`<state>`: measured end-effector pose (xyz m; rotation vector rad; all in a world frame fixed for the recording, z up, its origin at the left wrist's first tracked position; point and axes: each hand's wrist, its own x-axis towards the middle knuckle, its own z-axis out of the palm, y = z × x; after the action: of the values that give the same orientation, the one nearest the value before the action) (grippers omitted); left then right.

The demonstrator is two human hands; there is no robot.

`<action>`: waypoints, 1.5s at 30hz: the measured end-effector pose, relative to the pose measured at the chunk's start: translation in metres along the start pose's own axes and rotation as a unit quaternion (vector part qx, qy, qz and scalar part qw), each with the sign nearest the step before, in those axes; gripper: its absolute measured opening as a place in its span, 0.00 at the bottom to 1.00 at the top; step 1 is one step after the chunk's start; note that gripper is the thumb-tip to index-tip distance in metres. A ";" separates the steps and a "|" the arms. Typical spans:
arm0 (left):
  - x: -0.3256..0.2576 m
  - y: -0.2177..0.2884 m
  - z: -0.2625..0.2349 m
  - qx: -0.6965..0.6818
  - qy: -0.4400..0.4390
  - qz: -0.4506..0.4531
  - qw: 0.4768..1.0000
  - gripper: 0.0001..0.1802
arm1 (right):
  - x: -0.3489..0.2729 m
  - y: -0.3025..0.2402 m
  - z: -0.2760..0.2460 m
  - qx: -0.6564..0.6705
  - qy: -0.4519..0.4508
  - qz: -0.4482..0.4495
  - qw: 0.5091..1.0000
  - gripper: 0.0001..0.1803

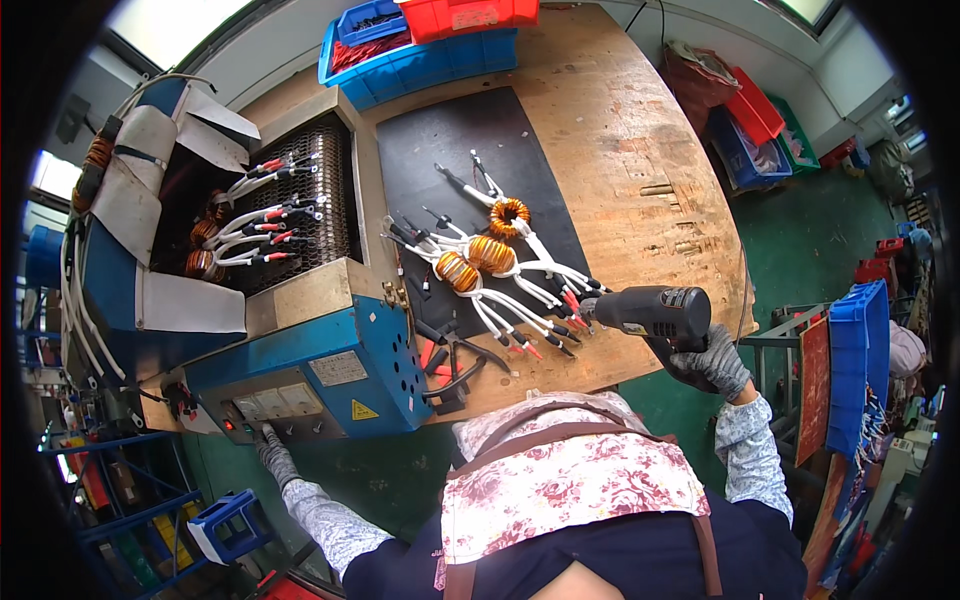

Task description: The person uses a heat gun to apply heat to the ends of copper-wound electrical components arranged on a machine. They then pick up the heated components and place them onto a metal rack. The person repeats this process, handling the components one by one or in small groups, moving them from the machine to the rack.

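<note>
Three copper coils lie on a black mat mid-bench, white leads fanned toward the near right, red and black sleeve ends at the tips.

Head view, only one:

- Right hand, grey knit glove, fist clenched around the handle of a black heat gun. Gun sits at the near right edge of the wooden bench, barrel pointing left. Nozzle is right at the lead tips of the nearest coil; touching or just short, can't tell.
- Left hand, same grey glove, reaches to the near left. Index finger extended onto the control panel of the blue machine, at the row of buttons. Holding nothing, other fingers curled in.
- Blue machine fills the left side of the scene. Mesh belt on top carries more coils, white leads with red tips pointing right. Pale flaps hang around its left opening.
- Pliers with dark handles lie at the near edge of the bench, just right of the machine, next to some red sleeve bits.
- Far edge of bench: blue bin with a red bin stacked on it.
- Far right, off the bench: red and blue bins on the green floor. More blue bins on a rack at the right.
- Person wears a floral apron with brown straps and floral sleeve covers.
</note>
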<state>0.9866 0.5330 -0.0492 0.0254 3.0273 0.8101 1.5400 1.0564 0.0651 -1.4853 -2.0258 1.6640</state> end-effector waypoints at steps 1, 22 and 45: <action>-0.001 0.002 0.000 0.000 0.000 -0.002 1.000 0.26 | 0.000 0.001 0.001 0.006 0.004 -0.005 1.000 0.25; -0.005 0.003 -0.001 0.005 0.027 0.006 1.000 0.27 | -0.002 -0.019 0.004 -0.096 -0.045 -0.029 0.994 0.24; -0.002 0.001 0.003 -0.002 0.016 0.013 1.000 0.26 | 0.000 -0.005 0.014 -0.091 -0.068 -0.015 0.993 0.21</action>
<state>0.9889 0.5348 -0.0512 0.0532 3.0608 0.8271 1.5276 1.0474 0.0637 -1.4220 -2.3138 1.6502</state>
